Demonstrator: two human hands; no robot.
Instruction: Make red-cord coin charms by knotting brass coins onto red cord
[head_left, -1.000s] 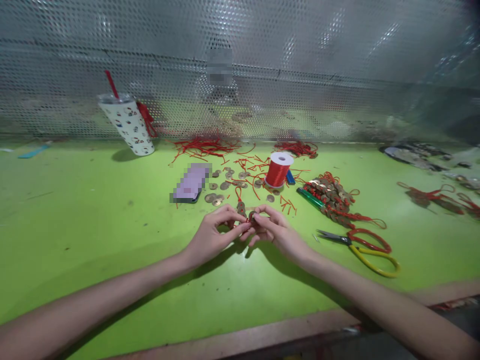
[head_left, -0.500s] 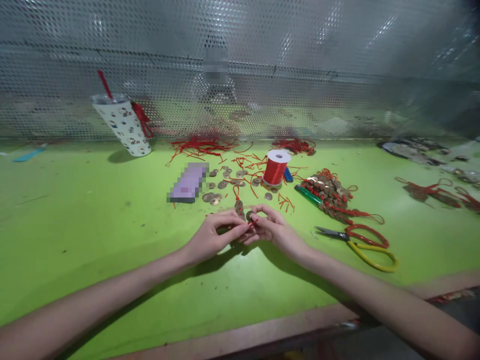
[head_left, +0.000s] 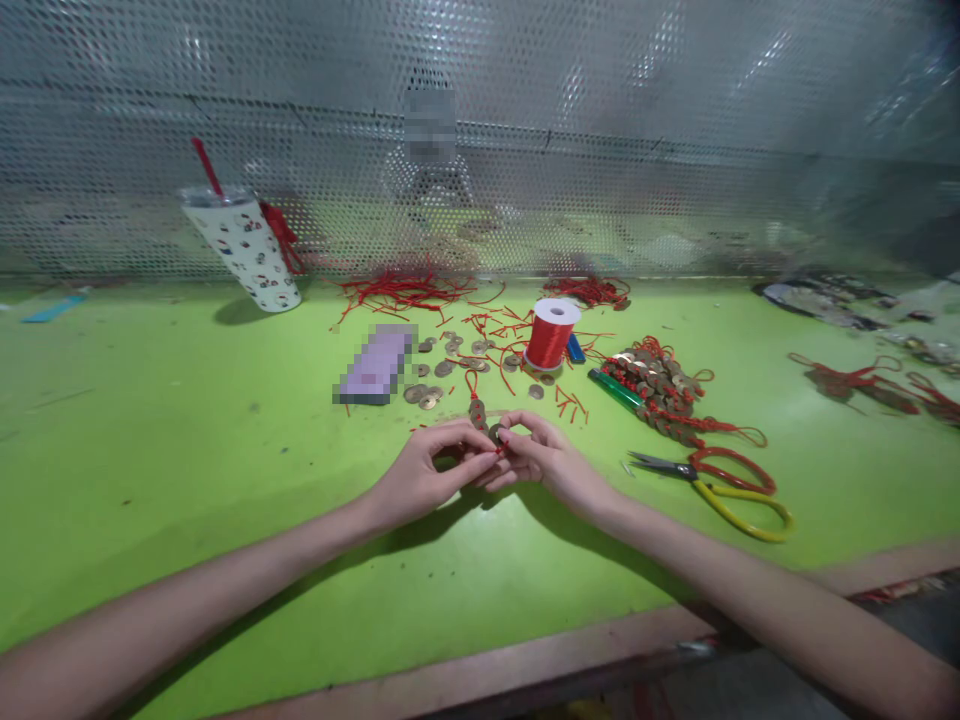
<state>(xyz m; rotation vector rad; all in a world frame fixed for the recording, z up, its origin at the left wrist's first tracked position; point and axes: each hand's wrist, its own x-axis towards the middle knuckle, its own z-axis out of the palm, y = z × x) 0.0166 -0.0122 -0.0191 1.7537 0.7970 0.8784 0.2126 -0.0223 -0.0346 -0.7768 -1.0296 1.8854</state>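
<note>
My left hand (head_left: 442, 465) pinches a short red cord (head_left: 500, 449) between thumb and fingertips. Close against it, my right hand (head_left: 536, 450) is closed around a bronze coin with a square hole and the same red cord. A string of overlapping coins (head_left: 478, 412) with a red loop at its top runs down between the two hands; its lower end is hidden by my fingers. Loose coins (head_left: 425, 394) lie just beyond, along with a red cord spool (head_left: 550, 335). To the right of my right hand rest scissors (head_left: 694, 473) with one orange and one yellow handle.
A purple phone (head_left: 377, 365) lies left of the coins. Finished-looking coin strings (head_left: 656, 385) are heaped at right beside a green lighter (head_left: 616, 390). Red cords (head_left: 409, 290) pile at the back. A patterned tumbler (head_left: 251, 255) stands at left, before a perforated metal panel (head_left: 337, 180).
The red cord between my fingertips shows shorter, drawn in closer to the coins. Both hands stay in nearly the same place.
</note>
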